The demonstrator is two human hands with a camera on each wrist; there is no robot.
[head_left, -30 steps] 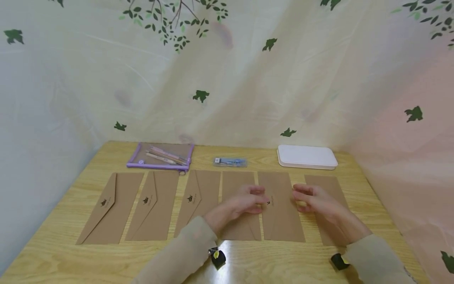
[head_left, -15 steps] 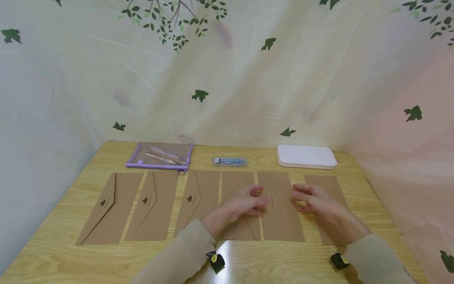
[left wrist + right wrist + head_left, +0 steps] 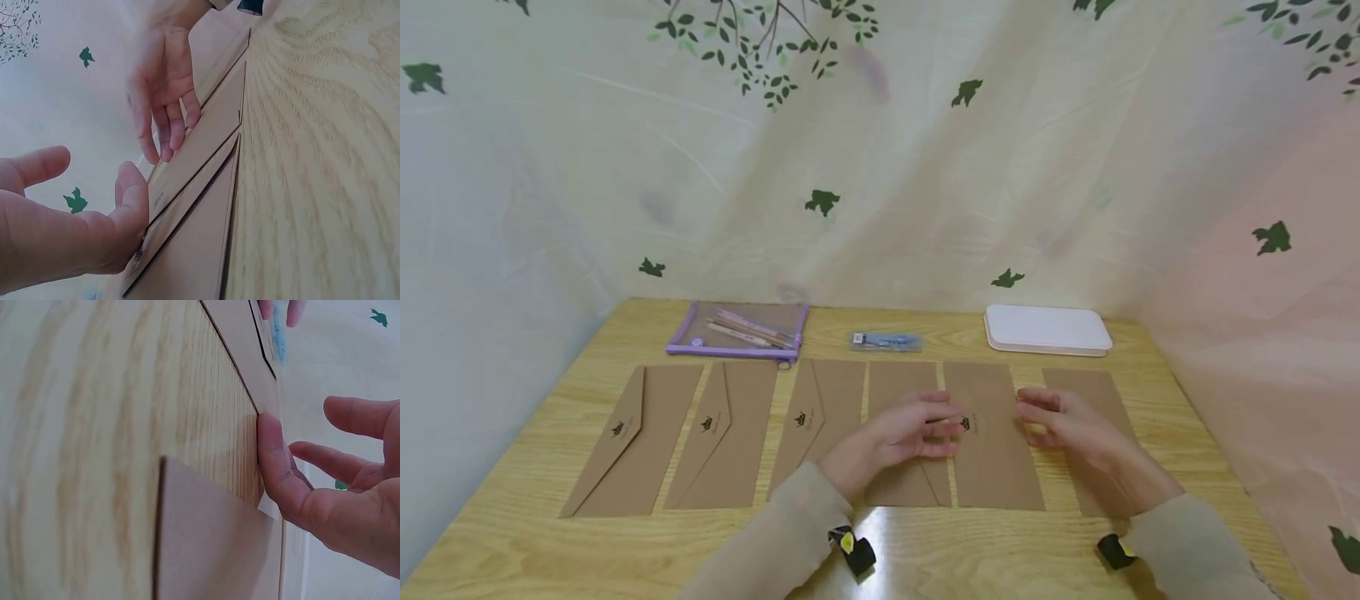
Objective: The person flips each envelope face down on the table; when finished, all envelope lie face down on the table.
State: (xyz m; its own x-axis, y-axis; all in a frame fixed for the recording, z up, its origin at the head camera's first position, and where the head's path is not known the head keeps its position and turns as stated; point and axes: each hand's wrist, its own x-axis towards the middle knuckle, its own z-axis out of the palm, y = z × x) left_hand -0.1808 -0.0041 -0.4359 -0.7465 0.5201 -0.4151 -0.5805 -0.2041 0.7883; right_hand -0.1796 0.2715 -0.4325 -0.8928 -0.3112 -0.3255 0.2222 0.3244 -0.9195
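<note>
Several brown paper envelopes lie in a row across the table in the head view. My left hand [image 3: 910,429] is over the fourth envelope [image 3: 901,379] from the left, its loosely bent fingertips at the near side of the fifth envelope [image 3: 996,475]. A small crown print shows beside those fingertips. My right hand [image 3: 1075,425] is by the fifth envelope's right edge, its wrist over the rightmost envelope [image 3: 1082,385]. In the right wrist view the right hand [image 3: 350,500] has spread, relaxed fingers, one fingertip at an envelope edge. Neither hand grips anything.
Three flap-side-up envelopes with crown prints, the nearest being an envelope [image 3: 835,400], lie left of the left hand. Along the back stand a purple-edged pouch [image 3: 680,347] with pens, a small clear blue pack [image 3: 887,342] and a white case [image 3: 1048,329]. A printed curtain [image 3: 895,167] hangs behind.
My left fingers have shifted slightly left and spread a little, so the crown print on the fifth envelope shows more. My right hand and the envelopes have hardly moved.
</note>
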